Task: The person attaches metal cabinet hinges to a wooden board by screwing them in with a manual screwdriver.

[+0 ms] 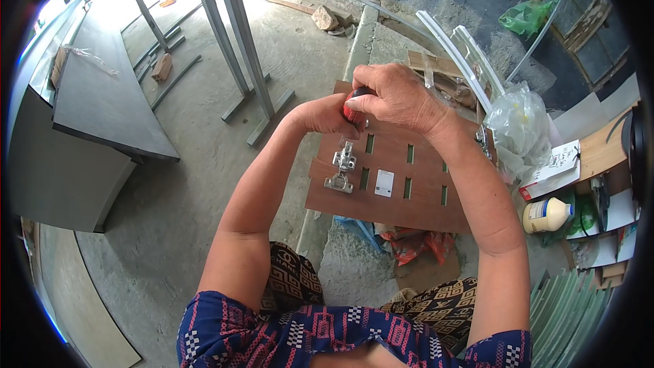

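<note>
Both hands are together over the far left part of a brown wooden board (426, 211) with several narrow slots cut in it. My right hand (405, 99) is closed round the top of a red and black screwdriver handle (353, 110). My left hand (325, 116) is closed at the lower part of the same handle. The screwdriver's tip is hard to make out. Just below the hands, a silver cabinet hinge (338, 182) lies at the board's left edge. A small white label (383, 183) is on the board between the slots.
More metal hardware (483, 140) sits at the board's right edge. To the right are a clear plastic bag (521, 126), a white box (553, 169) and a cream bottle (547, 215). Grey metal posts (238, 34) stand ahead; a large grey panel (102, 95) is on the left.
</note>
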Demonstrator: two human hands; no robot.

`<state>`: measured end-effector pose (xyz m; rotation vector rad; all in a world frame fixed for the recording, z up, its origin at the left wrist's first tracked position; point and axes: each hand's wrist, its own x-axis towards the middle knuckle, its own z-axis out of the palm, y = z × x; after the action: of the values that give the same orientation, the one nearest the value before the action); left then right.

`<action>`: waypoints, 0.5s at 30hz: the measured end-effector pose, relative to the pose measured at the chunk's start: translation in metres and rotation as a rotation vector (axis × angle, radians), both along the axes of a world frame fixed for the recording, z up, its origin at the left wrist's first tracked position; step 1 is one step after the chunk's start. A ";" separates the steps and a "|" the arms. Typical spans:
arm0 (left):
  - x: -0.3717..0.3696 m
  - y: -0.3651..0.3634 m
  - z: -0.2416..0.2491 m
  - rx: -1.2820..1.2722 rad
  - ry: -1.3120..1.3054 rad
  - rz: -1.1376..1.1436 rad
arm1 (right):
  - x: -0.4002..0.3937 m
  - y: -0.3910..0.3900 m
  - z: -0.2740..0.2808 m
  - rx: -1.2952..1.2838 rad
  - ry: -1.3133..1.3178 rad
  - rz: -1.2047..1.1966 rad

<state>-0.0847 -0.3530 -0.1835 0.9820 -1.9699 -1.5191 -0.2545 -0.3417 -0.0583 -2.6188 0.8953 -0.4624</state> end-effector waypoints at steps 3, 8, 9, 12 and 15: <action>0.001 0.001 0.001 0.017 0.021 0.003 | 0.003 -0.002 0.000 -0.005 0.017 -0.012; 0.003 -0.005 -0.009 -0.020 0.023 -0.013 | 0.006 -0.005 -0.001 0.004 0.008 -0.020; 0.003 -0.005 -0.008 -0.020 0.019 -0.007 | 0.006 -0.005 -0.001 0.000 0.010 -0.021; 0.003 -0.003 -0.006 -0.009 0.004 0.008 | 0.006 -0.004 -0.002 0.001 0.018 -0.042; 0.004 -0.002 -0.004 0.007 0.007 0.020 | 0.007 -0.002 -0.001 -0.012 0.069 -0.085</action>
<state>-0.0811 -0.3547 -0.1873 0.9950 -1.9454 -1.5172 -0.2479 -0.3440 -0.0595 -2.6304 1.0319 -0.4019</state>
